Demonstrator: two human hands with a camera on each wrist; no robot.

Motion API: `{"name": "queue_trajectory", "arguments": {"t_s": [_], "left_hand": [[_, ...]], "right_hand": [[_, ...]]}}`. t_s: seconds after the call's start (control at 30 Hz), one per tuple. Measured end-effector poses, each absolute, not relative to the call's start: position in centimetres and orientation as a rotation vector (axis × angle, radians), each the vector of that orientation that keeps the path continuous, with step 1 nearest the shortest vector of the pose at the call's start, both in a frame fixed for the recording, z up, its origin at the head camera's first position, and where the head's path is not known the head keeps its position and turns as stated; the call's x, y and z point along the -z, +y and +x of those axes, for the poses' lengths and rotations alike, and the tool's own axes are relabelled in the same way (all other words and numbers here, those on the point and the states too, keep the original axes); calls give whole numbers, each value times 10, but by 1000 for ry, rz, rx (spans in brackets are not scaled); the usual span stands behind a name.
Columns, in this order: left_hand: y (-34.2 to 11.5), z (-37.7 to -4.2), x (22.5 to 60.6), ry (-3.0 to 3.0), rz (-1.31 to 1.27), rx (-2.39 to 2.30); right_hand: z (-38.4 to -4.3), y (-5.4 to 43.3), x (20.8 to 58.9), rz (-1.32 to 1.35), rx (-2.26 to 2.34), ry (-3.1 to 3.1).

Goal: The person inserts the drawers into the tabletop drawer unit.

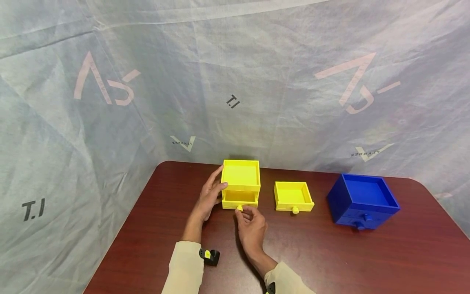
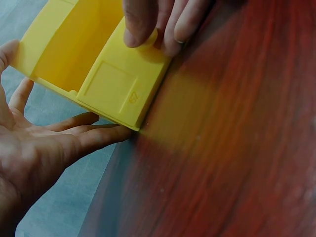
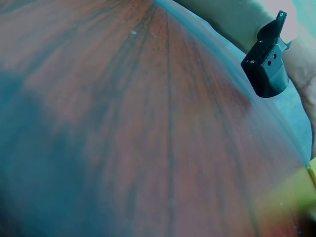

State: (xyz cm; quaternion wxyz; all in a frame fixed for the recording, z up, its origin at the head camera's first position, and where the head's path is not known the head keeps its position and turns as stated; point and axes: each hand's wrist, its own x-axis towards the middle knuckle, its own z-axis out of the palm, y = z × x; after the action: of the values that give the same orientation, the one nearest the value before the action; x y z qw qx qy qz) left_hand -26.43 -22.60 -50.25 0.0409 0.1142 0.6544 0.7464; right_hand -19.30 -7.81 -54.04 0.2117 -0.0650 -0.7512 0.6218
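A small yellow two-tier drawer cabinet [image 1: 240, 174] stands towards the back of the table. My left hand [image 1: 208, 199] rests along its left side, fingers nearly straight and thumb at the upper front corner. In the left wrist view, the left hand's fingers [image 2: 74, 140] touch the cabinet's side wall. My right hand [image 1: 252, 229] pinches the round knob [image 1: 240, 208] of the lower yellow drawer [image 1: 231, 204], which sits in the cabinet's bottom slot; above it the upper slot gapes. A separate yellow drawer [image 1: 293, 207] lies to the right, its knob facing me.
Farther right stands a blue drawer cabinet [image 1: 361, 204], turned at an angle, with two knobs in front. Behind the dark red wooden table [image 1: 330, 261] hangs a grey printed sheet [image 1: 275, 81]. A black camera band [image 1: 210, 256] is on the left wrist.
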Motion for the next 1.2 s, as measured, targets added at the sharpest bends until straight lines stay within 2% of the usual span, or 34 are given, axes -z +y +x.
{"name": "queue_trajectory", "arguments": {"t_s": [0.4, 0.7, 1.2], "left_hand": [[-225, -249, 476, 1989, 358, -2261], [-225, -248, 474, 2011, 343, -2253], [-224, -263, 501, 2054, 299, -2284]], "right_hand": [[-195, -78, 542, -177, -1682, -2106], [-197, -78, 540, -199, -1693, -2111], [-202, -79, 541, -198, -1689, -2105]]}}
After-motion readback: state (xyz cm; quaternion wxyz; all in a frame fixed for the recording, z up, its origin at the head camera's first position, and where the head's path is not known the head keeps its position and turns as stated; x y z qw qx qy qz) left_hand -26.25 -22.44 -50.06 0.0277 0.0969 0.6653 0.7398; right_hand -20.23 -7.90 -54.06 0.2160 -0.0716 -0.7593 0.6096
